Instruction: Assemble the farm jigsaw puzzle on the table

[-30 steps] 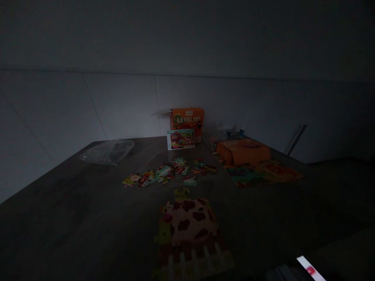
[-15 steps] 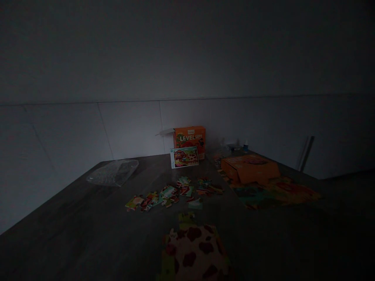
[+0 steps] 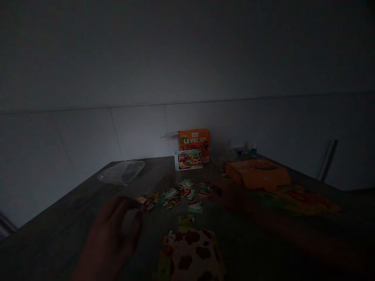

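Note:
The room is very dark. My left hand (image 3: 114,234) hovers low over the dark table (image 3: 58,218), fingers and thumb apart, holding nothing, just left of the loose puzzle pieces (image 3: 171,194). My right hand (image 3: 231,195) and forearm stretch in from the lower right as a dim smear, ending beside the right end of those pieces; its fingers do not show. A partly joined puzzle with a brown-spotted cow (image 3: 191,249) lies near the front edge. A picture card (image 3: 189,160) leans on an upright orange box (image 3: 195,139).
An orange box lid (image 3: 258,173) lies flat at the right, resting on a finished colourful puzzle (image 3: 304,199). A clear plastic bag (image 3: 121,171) sits at the back left. Small bottles (image 3: 253,148) stand by the white wall. A metal bar (image 3: 326,160) leans at the far right.
Both hands have come into view from below; neither showed before. The view has tilted up and shifted, so the table sits lower in the picture.

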Action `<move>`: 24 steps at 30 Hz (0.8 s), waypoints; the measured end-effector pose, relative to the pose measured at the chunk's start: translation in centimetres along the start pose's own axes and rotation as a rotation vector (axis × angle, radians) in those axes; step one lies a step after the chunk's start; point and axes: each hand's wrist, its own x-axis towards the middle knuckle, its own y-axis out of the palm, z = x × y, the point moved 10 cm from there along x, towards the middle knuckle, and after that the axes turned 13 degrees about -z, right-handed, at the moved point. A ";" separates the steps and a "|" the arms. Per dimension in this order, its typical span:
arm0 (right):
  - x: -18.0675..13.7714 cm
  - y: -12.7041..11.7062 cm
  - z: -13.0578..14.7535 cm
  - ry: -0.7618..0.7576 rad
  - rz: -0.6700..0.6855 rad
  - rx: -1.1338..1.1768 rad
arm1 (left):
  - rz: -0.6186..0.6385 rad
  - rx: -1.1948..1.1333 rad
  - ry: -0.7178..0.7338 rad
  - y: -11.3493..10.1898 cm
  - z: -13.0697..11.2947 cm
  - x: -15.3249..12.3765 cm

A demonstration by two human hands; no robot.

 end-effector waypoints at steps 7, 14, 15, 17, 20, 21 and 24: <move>-0.4 5.5 1.1 -0.096 0.007 0.008 | 0.283 0.103 0.170 14.2 -0.6 3.2; 0.0 5.2 1.0 -0.052 -0.036 0.035 | 0.507 -0.081 0.272 16.1 -0.4 0.2; 0.2 5.3 1.1 -0.048 -0.029 0.039 | 0.496 -0.084 0.271 16.0 -0.4 0.4; 0.3 5.5 1.3 -0.051 -0.025 0.055 | 0.476 -0.092 0.261 16.0 -0.4 0.8; 0.1 5.5 1.4 -0.059 -0.039 0.062 | 0.459 -0.112 0.247 16.1 -0.2 1.0; 0.0 5.5 1.3 -0.060 -0.038 0.064 | 0.455 -0.118 0.245 16.1 -0.1 1.0; -0.1 5.7 0.8 -0.050 -0.033 0.086 | 0.436 -0.112 0.234 15.7 0.1 1.1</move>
